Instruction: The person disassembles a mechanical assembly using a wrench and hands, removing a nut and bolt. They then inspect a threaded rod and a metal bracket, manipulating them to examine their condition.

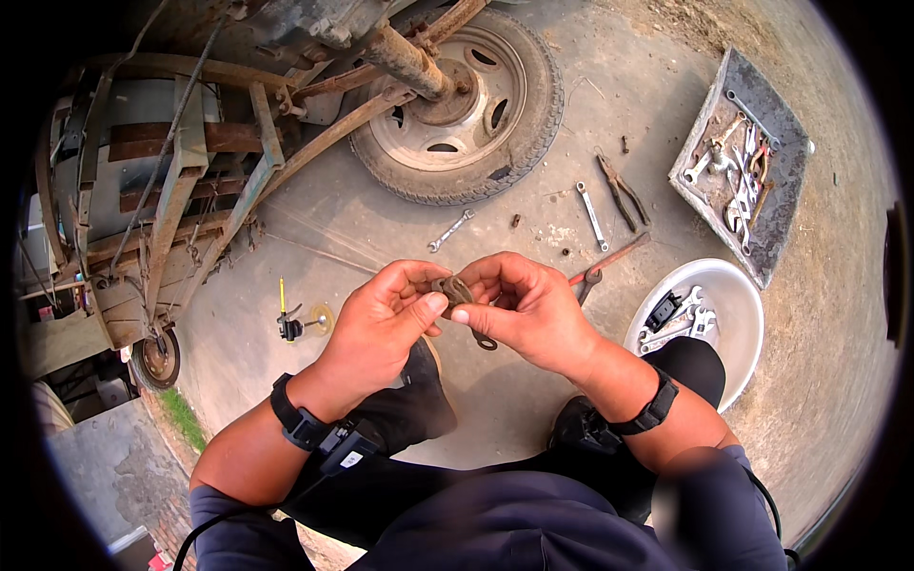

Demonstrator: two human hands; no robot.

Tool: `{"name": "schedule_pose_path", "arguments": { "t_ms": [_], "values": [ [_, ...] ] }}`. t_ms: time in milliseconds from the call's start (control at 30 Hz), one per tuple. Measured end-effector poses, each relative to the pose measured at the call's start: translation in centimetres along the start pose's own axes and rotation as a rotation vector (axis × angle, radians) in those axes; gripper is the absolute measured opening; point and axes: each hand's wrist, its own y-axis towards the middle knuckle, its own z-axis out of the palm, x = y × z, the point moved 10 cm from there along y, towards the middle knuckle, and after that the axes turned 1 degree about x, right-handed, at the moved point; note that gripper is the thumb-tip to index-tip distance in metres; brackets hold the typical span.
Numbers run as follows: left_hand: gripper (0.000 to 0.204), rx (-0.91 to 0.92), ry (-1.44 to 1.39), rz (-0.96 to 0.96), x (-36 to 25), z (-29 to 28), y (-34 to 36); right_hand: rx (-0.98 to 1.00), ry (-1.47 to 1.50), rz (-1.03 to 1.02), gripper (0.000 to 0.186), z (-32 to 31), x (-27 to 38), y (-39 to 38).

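Just beyond my knees, both hands meet around a small, worn brown metal part [455,289] with a looped lower end. My left hand [381,309] pinches its left side between thumb and fingers. From the other side, my right hand [522,303] grips it with the thumb across the front. My fingers cover much of the part, so its exact kind is unclear. Near my right hand lie a red-handled tool [614,257] and an open-ended wrench [589,284]. Ahead on the concrete are a wrench [451,230], another wrench [592,217] and pliers [622,193].
A large wheel [381,152] and rusty vehicle frame [176,200] fill the upper left. At right stand a grey metal tray [785,195] and a white bowl [751,328], both holding tools. A black-and-yellow device [290,325] lies left; a small metal piece [515,221] lies ahead.
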Motion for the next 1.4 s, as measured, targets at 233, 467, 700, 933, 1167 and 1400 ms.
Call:
{"name": "schedule_pose_path", "arguments": {
  "t_ms": [233, 467, 700, 933, 1167, 1400],
  "values": [
    [0.028, 0.009, -0.047, -0.012, 0.0, 0.1, 0.1, 0.016, 0.019, -0.031, 0.025, 0.2, 0.2, -0.1],
    [0.029, 0.008, -0.050, -0.014, 0.1, 0.1, 0.2, 0.041, 0.032, -0.027, 0.026, 0.0, 0.2, -0.1],
    [0.029, -0.002, -0.040, -0.022, 0.2, 0.0, 0.2, 0.046, 0.033, -0.042, 0.025, -0.1, 0.1, 0.0],
    [0.029, -0.022, -0.025, -0.030, 0.2, 0.0, 0.1, 0.045, 0.100, 0.004, 0.020, 0.0, -0.5, 0.0],
    [0.028, -0.016, 0.017, -0.038, 0.2, 0.1, 0.1, 0.059, 0.135, 0.005, 0.016, -0.2, -0.7, 0.3],
    [0.028, -0.004, 0.018, -0.024, 0.4, 0.2, 0.2, 0.056, 0.132, -0.003, 0.015, -0.3, -0.6, 0.3]
  ]
}}
